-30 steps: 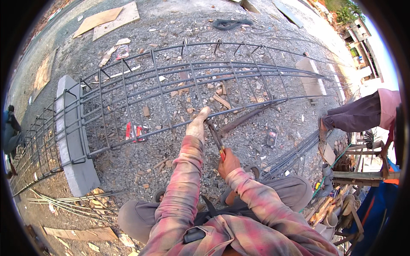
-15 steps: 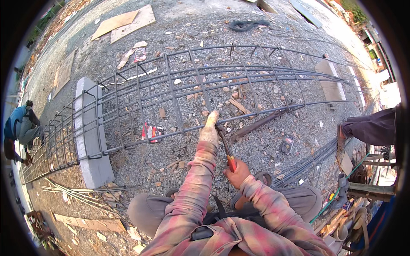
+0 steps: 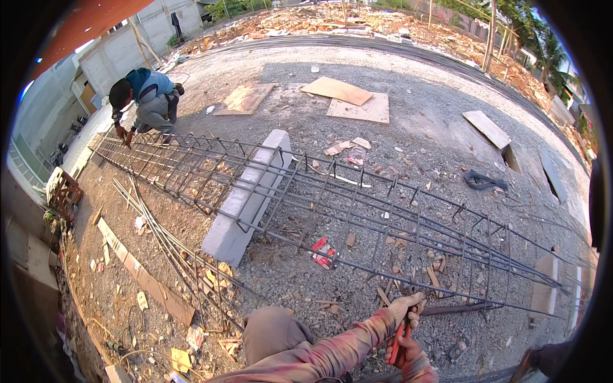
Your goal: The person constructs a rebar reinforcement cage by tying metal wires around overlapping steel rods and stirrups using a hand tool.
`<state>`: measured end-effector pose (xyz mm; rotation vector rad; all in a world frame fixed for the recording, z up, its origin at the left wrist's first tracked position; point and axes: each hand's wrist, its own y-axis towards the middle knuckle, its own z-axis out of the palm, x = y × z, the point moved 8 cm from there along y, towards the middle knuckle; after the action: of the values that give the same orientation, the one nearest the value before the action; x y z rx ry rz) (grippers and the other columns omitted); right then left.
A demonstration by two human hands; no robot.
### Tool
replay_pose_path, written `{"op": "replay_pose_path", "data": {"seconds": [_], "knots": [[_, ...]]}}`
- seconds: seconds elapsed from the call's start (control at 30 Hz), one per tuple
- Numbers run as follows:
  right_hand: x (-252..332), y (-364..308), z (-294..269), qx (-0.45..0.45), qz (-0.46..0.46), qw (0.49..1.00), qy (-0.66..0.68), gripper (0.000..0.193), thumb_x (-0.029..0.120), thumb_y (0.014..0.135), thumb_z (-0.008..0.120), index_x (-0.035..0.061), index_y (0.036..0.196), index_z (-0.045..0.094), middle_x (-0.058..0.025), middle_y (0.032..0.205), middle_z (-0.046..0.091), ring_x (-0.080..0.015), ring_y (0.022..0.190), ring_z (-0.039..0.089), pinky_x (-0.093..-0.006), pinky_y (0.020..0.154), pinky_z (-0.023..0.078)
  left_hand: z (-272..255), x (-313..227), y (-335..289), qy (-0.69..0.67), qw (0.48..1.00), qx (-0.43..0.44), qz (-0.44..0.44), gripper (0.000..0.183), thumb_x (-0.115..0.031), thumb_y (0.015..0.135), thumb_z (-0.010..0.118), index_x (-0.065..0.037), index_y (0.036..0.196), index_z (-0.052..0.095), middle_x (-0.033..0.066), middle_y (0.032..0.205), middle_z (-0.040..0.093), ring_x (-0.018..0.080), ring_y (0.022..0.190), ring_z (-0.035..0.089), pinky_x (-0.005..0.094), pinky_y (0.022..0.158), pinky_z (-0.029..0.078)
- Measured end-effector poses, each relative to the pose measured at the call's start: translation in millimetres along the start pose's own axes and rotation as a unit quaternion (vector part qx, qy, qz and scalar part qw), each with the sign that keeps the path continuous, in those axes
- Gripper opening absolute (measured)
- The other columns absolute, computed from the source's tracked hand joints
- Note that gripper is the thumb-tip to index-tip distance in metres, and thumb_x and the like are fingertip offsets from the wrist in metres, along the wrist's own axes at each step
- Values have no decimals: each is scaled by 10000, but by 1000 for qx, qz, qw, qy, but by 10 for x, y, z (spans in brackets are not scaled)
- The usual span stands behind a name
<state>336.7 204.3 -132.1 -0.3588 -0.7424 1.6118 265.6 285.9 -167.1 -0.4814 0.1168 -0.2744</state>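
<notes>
A long rebar cage [image 3: 377, 205] of dark bars and square ties stretches across the gravel in front of me. Close to its near lower bar is my left hand [image 3: 406, 307], in a pale glove, fingers curled; what they pinch is hidden. Just below it, my right hand [image 3: 408, 355] is closed around red-handled pliers [image 3: 397, 343]. The jaws of the pliers point up toward the left hand and are hard to make out. A grey concrete block [image 3: 239, 210] sits under the cage on the left.
At the far left another person [image 3: 150, 102] bends over the cage's end. Loose bars [image 3: 172, 236] and a wooden plank [image 3: 143, 271] lie at the left. Plywood sheets [image 3: 357, 108] rest beyond the cage. A dark pipe-like bar [image 3: 456, 309] lies by my hands. Rubble is scattered about.
My view has swung left and up, bringing the other person and the cage's far end more into sight. My right hand and the pliers are now closer to my left hand.
</notes>
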Motion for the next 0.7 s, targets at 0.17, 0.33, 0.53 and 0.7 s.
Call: {"op": "replay_pose_path", "data": {"seconds": [0.17, 0.33, 0.53, 0.7], "knots": [[427, -127, -439, -333, -154, 788, -494, 321, 250, 672, 709, 35, 876, 586, -131, 770, 609, -309, 680, 600, -404, 645, 482, -97, -140, 65, 259, 927, -248, 110, 363, -386, 869, 521, -45, 746, 534, 41, 590, 506, 145, 443, 452, 290, 395, 336], [487, -198, -364, -438, -216, 662, -569, 299, 249, 670, 695, 23, 828, 579, -139, 702, 616, -295, 653, 607, -406, 634, 472, 108, -251, -159, 294, 910, -239, 169, 368, -405, 839, 562, -49, 747, 589, 24, 577, 533, 155, 494, 523, 345, 437, 399], [88, -85, 31, 12, -59, 998, -8, 292, 259, 759, 690, 79, 956, 571, -33, 698, 494, -144, 560, 394, -300, 530, 337, 458, 2, -294, 11, 995, 91, 44, 374, -458, 856, 559, -103, 743, 521, -36, 588, 424, 94, 410, 361, 284, 424, 349], [211, -65, -416, -142, -101, 975, -140, 268, 220, 719, 691, 63, 910, 586, -43, 664, 529, -188, 565, 506, -361, 523, 423, 230, 33, -105, 172, 979, -104, 44, 408, -452, 857, 527, -66, 724, 544, 15, 536, 454, 166, 428, 433, 332, 462, 372]]}}
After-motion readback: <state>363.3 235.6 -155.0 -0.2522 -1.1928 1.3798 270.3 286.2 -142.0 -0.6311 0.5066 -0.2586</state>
